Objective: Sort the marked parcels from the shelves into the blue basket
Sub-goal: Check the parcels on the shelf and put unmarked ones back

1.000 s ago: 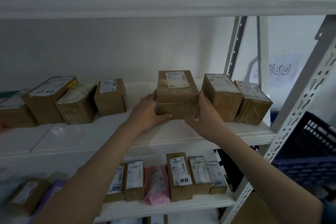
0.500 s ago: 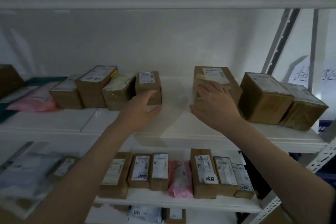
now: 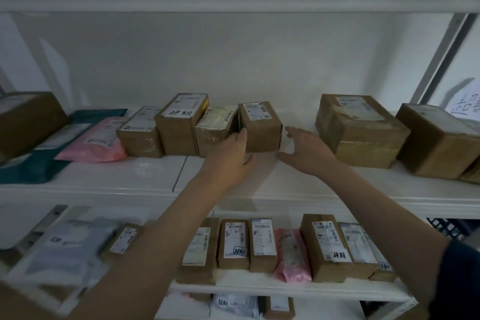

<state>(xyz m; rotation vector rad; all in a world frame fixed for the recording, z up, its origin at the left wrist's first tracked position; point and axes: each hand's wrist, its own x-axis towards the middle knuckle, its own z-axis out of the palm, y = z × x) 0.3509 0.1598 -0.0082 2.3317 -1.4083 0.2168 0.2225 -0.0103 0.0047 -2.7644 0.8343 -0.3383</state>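
The small cardboard box [image 3: 260,126] sits on the middle shelf [image 3: 155,176], its long axis running front to back, the short end facing me and the white label on top. It is plain brown card, squared and a little scuffed. My left hand [image 3: 231,156] lies against its left front corner, fingers straight and together, gripping nothing. My right hand [image 3: 306,149] hovers just to the right of the box, palm turned toward it, fingers spread and relaxed, clear of the card.

Pressed to the box's left is a tape-wrapped box [image 3: 215,128] with a glossy, yellowish top, then a taller marked box [image 3: 180,123] with handwriting on its label, then a lower brown box [image 3: 140,135]. That makes four boxes in a row. Further left lie a soft pink bag [image 3: 96,143], a teal bag [image 3: 33,169] and one big box [image 3: 28,122] at the edge.

To the right, apart from my hand, stand two larger boxes: a taped carton [image 3: 361,130] and a carton at the edge [image 3: 439,140].

On the lower shelf [image 3: 285,289] parcels stand upright in a line, brown boxes with one pink bag [image 3: 291,254] among them; two labels [image 3: 339,254] there carry handwriting. The blue basket [image 3: 446,227] shows only as a dark grid corner at the right.
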